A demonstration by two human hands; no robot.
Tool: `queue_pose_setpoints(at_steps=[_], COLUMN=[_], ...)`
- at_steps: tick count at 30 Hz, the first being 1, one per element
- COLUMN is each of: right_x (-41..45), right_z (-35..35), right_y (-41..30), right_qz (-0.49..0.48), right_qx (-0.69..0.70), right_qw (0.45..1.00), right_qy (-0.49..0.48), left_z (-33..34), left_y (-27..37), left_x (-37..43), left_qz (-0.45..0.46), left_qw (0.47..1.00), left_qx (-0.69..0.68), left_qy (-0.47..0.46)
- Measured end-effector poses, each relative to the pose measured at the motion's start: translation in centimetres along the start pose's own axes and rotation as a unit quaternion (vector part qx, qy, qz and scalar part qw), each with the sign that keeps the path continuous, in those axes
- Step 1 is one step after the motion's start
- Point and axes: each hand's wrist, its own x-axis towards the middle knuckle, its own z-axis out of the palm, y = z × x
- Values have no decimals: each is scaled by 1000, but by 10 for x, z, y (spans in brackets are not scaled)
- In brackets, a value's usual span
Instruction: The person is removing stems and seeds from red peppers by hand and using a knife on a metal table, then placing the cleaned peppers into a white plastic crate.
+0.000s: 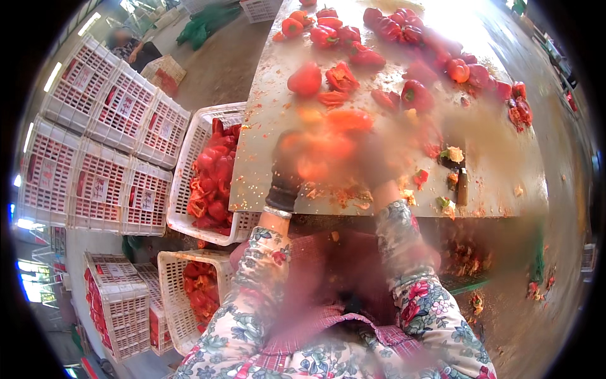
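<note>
Before me on the metal-topped table (pixel 265 109) lie red bell peppers. My left hand (pixel 289 161), in a dark glove, is at the left side of a blurred heap of orange-red pepper pieces (pixel 326 147). At the heap's right side is my right hand (pixel 376 156), also dark-gloved and badly smeared by the lens. Whether either hand grips a piece cannot be made out. A knife with a wooden handle (pixel 462 187) lies to the right, beside pale pepper cores (pixel 455 154). Whole peppers (pixel 304 79) and opened ones (pixel 342 77) lie beyond the hands.
A white plastic crate (pixel 203 111) of red pepper pieces adjoins the table's left edge. Below it is another crate (pixel 173 293) with pieces. Stacked crates (pixel 94 189) stand farther left. A person (pixel 135 49) sits at the upper left. Pepper scraps (pixel 466 256) lie beneath the table's right part.
</note>
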Motion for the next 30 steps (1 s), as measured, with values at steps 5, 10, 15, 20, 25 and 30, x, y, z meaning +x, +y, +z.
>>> queue_pose_setpoints(at_steps=[5, 10, 15, 20, 25, 30], right_x=[4, 0, 1, 36, 30, 25], right_z=[-22, -3, -6, -58, -54, -23], right_y=[-17, 4, 42, -6, -94, -107], right_qz=[240, 456, 317, 245, 156, 71], right_qx=[308, 413, 119, -6, 462, 298], right_qw=[921, 777, 934, 966, 872, 943], right_qy=[16, 130, 112, 80, -49, -129], left_z=[18, 13, -16, -24, -3, 13], left_y=[54, 61, 57, 49, 38, 41], left_x=[-10, -14, -6, -3, -4, -13], left_qz=[-80, -127, -61, -33, 1, 40], left_qw=[968, 933, 934, 944, 979, 995], left_qx=[-227, -315, -320, -283, -119, 61], left_qy=[68, 120, 144, 168, 168, 71])
